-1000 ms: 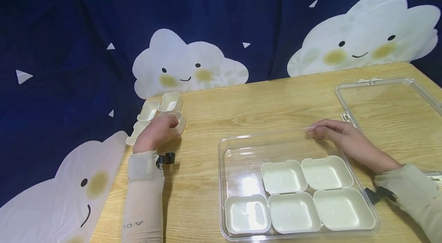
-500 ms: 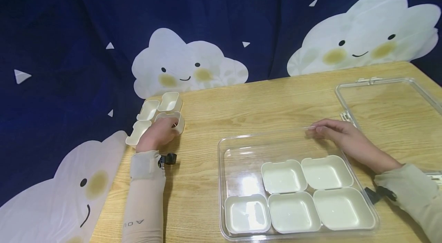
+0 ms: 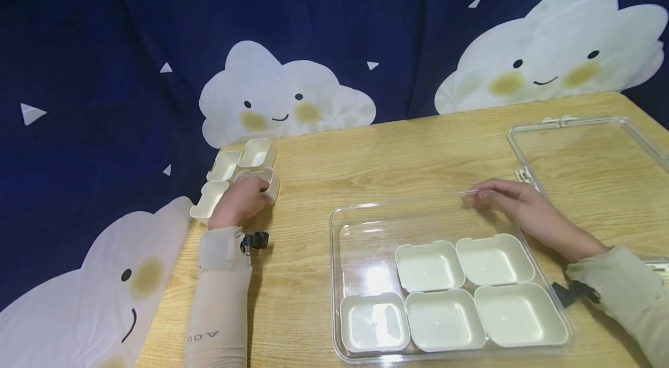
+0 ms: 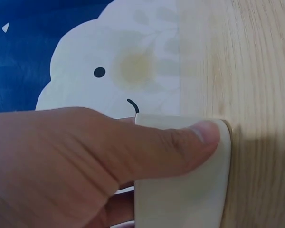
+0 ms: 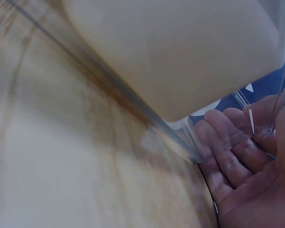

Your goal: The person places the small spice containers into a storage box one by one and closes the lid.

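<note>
My left hand (image 3: 240, 202) grips a small cream plastic bin (image 3: 271, 182) at the table's far left. In the left wrist view the thumb lies along the outer wall of this bin (image 4: 180, 202), with other fingers partly hidden behind it. My right hand (image 3: 528, 220) holds the far right corner of a large clear plastic box (image 3: 366, 240), thumb at the rim. The right wrist view has the fingers (image 5: 235, 168) against the outside of that corner. Inside the box sit several cream bins (image 3: 428, 266), filling its near row and part of the far row.
Beside the held bin stand three more cream bins (image 3: 226, 166), close together at the table's left edge. A clear lid (image 3: 514, 144) with white clips lies at the right on the wooden table (image 3: 366, 165). Behind hangs a dark blue cloth (image 3: 392, 2) with clouds.
My left hand has shifted very slightly right and settled on the cream bin, which moved slightly left. My right hand and the clear box stay where they were.
</note>
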A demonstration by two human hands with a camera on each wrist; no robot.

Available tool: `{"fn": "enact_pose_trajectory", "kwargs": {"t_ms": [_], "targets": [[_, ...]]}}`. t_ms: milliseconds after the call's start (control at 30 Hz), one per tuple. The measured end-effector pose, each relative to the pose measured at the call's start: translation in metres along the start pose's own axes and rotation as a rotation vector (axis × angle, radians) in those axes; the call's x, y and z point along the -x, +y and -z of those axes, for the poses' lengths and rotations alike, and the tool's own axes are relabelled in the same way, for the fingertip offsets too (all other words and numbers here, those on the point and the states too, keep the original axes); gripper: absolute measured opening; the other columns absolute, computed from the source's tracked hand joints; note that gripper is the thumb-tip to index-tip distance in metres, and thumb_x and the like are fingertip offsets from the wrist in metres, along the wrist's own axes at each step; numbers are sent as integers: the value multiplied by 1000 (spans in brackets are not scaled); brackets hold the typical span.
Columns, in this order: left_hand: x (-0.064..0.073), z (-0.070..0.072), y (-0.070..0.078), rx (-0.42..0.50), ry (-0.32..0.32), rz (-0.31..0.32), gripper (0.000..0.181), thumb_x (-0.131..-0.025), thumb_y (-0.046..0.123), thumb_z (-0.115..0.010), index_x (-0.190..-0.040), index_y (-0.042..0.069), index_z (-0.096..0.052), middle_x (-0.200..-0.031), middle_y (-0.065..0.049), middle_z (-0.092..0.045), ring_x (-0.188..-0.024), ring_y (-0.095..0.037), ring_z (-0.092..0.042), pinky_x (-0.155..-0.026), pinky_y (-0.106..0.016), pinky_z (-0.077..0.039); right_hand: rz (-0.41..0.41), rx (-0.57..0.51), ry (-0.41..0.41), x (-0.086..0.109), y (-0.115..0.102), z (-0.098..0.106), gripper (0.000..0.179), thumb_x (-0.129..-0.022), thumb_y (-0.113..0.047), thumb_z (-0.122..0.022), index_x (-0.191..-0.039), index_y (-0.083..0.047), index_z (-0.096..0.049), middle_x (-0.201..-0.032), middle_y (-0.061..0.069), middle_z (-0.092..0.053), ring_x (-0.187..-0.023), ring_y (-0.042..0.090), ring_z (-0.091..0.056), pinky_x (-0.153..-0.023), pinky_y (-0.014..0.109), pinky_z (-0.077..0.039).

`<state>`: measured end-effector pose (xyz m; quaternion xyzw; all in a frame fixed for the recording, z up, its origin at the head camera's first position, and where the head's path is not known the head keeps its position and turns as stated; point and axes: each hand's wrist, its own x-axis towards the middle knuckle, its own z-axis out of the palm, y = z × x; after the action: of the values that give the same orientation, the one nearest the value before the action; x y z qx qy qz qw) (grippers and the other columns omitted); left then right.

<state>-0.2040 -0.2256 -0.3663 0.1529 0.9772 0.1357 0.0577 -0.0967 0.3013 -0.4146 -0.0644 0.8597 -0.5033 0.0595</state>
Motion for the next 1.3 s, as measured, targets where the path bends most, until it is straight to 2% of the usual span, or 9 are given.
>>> {"fn": "enact_pose_trajectory", "kwargs": {"t_ms": [300,500,600,667,833,933,1133,1300], "targets": [[-1,-1,2,-33,28,-3,39,-79,5,-74,-55,15,-45,-60,2,-33,-70,-22,-44,-58,-28,-35,-15,13,1,0,1,0,34,-110,-36,-49,-130,-17,-68,-122,-6,-77,-110,-4,-69,-93,7,-48],[-1,0,4,-42,31,6,41,-80,5,-74,-55,16,-42,-62,1,-34,-72,-23,-45,-59,-29,-35,-18,14,2,0,2,0,34,-110,-37,-49,-130,-17,-68,-123,-6,-77,-109,-3,-70,-93,7,-48],[0,0,4,-49,25,-8,43,-81,3,-71,-55,16,-40,-61,1,-33,-71,-22,-45,-59,-28,-35,-19,12,2,0,2,0,35,-110,-37,-49,-131,-17,-67,-123,-7,-77,-109,-3,-70,-93,7,-48],[0,1,4,-56,16,-21,42,-81,-2,-65,-55,17,-38,-61,1,-32,-70,-22,-44,-58,-28,-33,-19,9,2,1,2,0,34,-110,-37,-49,-130,-16,-67,-123,-6,-77,-109,-3,-70,-93,7,-48],[1,1,4,-70,-4,-44,36,-72,-12,-48,-56,17,-35,-61,0,-30,-67,-21,-40,-54,-27,-28,-25,7,-2,2,3,-1,35,-110,-37,-49,-131,-17,-67,-124,-6,-77,-110,-4,-70,-93,7,-47],[1,2,4,-70,-11,-40,36,-72,-12,-48,-56,17,-35,-61,1,-29,-66,-20,-39,-53,-27,-27,-22,1,-4,1,3,-1,35,-110,-37,-49,-131,-17,-66,-124,-6,-77,-110,-2,-70,-94,7,-48],[0,2,2,-68,-23,-27,42,-82,-3,-57,-56,18,-32,-61,2,-25,-65,-20,-39,-54,-28,-29,-7,-2,-3,0,3,0,34,-110,-36,-49,-131,-17,-67,-124,-4,-77,-110,-2,-71,-94,7,-48],[0,3,2,-67,-24,-43,35,-76,-4,-54,-56,18,-34,-60,3,-27,-64,-20,-38,-53,-27,-28,-6,-6,-6,0,0,0,34,-110,-36,-49,-131,-16,-67,-124,-5,-77,-110,-2,-71,-94,7,-48]]}}
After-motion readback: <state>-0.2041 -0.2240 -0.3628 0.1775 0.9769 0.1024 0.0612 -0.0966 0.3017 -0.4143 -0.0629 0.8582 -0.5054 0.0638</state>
